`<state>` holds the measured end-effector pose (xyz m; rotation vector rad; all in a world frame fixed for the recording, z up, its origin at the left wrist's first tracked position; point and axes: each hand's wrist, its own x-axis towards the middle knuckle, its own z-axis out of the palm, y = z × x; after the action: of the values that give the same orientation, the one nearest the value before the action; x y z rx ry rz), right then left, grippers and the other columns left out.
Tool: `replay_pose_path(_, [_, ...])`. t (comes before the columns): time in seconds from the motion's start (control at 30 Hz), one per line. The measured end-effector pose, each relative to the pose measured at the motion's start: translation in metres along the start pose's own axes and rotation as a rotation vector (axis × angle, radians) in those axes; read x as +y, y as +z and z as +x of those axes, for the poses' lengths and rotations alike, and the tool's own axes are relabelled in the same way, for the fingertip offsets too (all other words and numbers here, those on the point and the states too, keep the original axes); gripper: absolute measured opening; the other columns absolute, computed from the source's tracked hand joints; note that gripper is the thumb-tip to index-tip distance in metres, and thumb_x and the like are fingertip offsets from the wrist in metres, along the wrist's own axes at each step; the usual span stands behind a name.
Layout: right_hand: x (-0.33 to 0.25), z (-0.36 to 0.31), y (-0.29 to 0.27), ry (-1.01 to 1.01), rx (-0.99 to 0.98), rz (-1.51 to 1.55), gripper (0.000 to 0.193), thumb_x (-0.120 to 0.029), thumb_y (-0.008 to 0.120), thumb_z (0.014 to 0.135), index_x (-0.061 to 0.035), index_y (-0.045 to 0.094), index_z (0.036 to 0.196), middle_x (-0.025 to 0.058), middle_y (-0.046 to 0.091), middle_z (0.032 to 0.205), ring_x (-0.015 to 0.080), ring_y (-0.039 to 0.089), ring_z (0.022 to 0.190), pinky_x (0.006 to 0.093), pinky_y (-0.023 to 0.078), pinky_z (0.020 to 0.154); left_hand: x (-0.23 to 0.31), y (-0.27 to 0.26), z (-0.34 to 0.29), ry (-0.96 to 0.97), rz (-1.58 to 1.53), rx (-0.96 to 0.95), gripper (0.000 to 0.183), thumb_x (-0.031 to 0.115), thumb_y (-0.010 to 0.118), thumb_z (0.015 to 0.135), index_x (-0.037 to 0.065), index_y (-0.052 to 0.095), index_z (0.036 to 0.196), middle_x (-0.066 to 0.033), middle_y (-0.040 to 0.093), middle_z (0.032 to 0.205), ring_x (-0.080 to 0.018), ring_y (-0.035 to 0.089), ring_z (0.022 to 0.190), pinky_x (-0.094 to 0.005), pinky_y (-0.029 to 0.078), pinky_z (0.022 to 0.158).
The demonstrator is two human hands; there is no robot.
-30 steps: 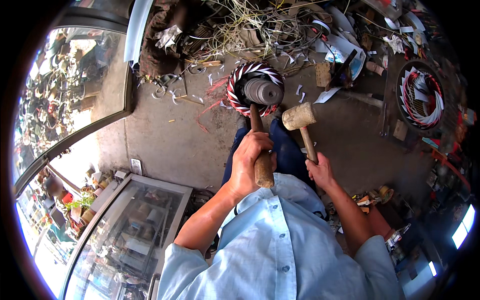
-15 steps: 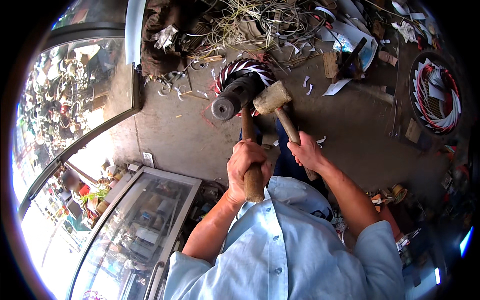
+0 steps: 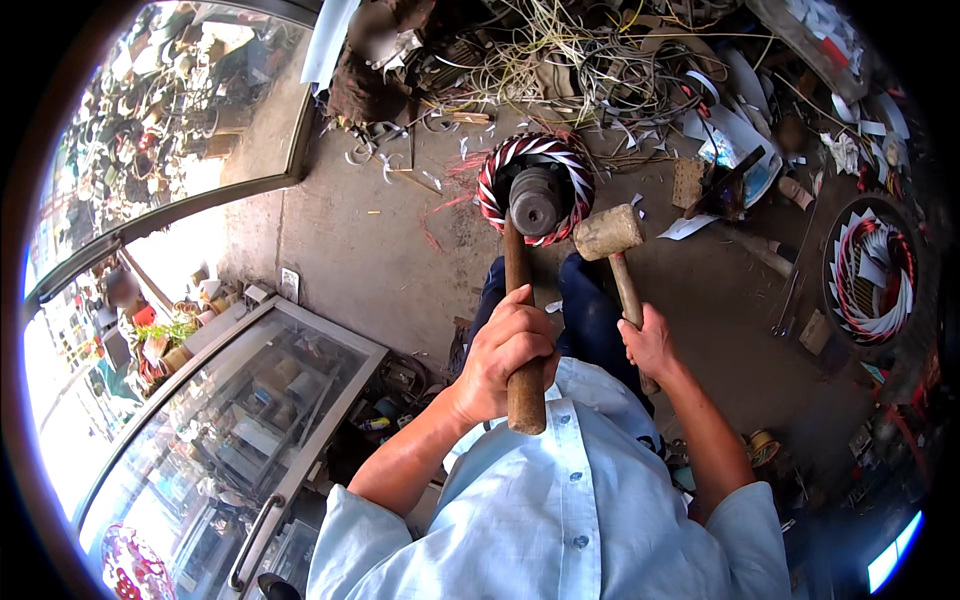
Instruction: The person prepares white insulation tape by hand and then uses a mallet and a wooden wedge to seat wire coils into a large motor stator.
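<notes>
My left hand point(image 3: 508, 352) is wrapped round the wooden handle of a sledgehammer point(image 3: 536, 202), whose round steel head shows end-on. That head appears over the middle of a stator point(image 3: 491, 190), a ring wound with red wire and white insulating strips, on the floor. Whether the head sits inside the ring or just above it, I cannot tell. In my right hand point(image 3: 652, 345) is a mallet point(image 3: 609, 232) with a pale, worn block head, held by its lower handle. The mallet head is just right of the ring, near its front edge.
Tangled wires point(image 3: 560, 60) and paper scraps lie beyond the ring. A second wound stator point(image 3: 838, 280) stands at the far right. At the left are a glass-topped cabinet point(image 3: 345, 335) and a framed glass panel point(image 3: 230, 185). A wooden block point(image 3: 688, 183) lies at the back right.
The sledgehammer head has swung from the ring's near left to its middle, now facing up. The mallet has moved a little away from it to the right. The whole view has shifted.
</notes>
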<state>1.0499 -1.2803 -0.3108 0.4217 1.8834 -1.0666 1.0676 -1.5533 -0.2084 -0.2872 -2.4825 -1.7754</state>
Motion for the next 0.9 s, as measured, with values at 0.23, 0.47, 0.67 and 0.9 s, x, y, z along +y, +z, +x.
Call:
replay_pose_path(0.23, [-0.007, -0.018, 0.013, 0.040, -0.036, -0.073, 0.026, -0.020, 0.064, 0.090, 0.0003, 0.049, 0.088, 0.0067, 0.056, 0.064, 0.0142, 0.056, 0.046, 0.0336, 0.046, 0.042, -0.028, -0.023, 0.000, -0.005, -0.147, -0.124, 0.027, -0.003, 0.072, 0.069, 0.008, 0.054, 0.085, -0.0062, 0.058, 0.086, -0.0278, 0.062, 0.085, -0.0565, 0.041, 0.105])
replay_pose_path(0.47, [-0.011, -0.023, 0.032, -0.005, -0.047, -0.100, 0.026, -0.021, 0.065, 0.090, 0.0004, 0.049, 0.089, 0.0080, 0.058, 0.065, 0.0158, 0.057, 0.046, 0.0354, 0.047, 0.044, -0.025, -0.031, 0.006, -0.049, -0.123, -0.094, 0.025, -0.002, 0.073, 0.068, 0.008, 0.054, 0.082, -0.0060, 0.058, 0.085, -0.0292, 0.060, 0.085, -0.0540, 0.041, 0.104])
replay_pose_path(0.67, [-0.016, -0.022, 0.046, 0.027, -0.035, -0.084, 0.025, -0.021, 0.065, 0.089, 0.0008, 0.052, 0.092, 0.0082, 0.058, 0.065, 0.0167, 0.058, 0.047, 0.0356, 0.048, 0.046, -0.030, -0.026, 0.037, -0.144, -0.130, -0.093, 0.025, 0.001, 0.072, 0.066, 0.007, 0.053, 0.081, -0.0083, 0.055, 0.081, -0.0319, 0.057, 0.081, -0.0433, 0.047, 0.084])
replay_pose_path(0.9, [-0.005, -0.033, 0.046, 0.018, -0.023, -0.100, 0.025, -0.020, 0.065, 0.089, 0.0016, 0.054, 0.095, 0.0079, 0.060, 0.065, 0.0173, 0.060, 0.048, 0.0352, 0.049, 0.047, -0.062, -0.024, 0.010, -0.064, -0.094, -0.083, 0.027, 0.001, 0.074, 0.066, 0.008, 0.053, 0.082, -0.0069, 0.057, 0.084, -0.0301, 0.060, 0.086, -0.0499, 0.043, 0.101])
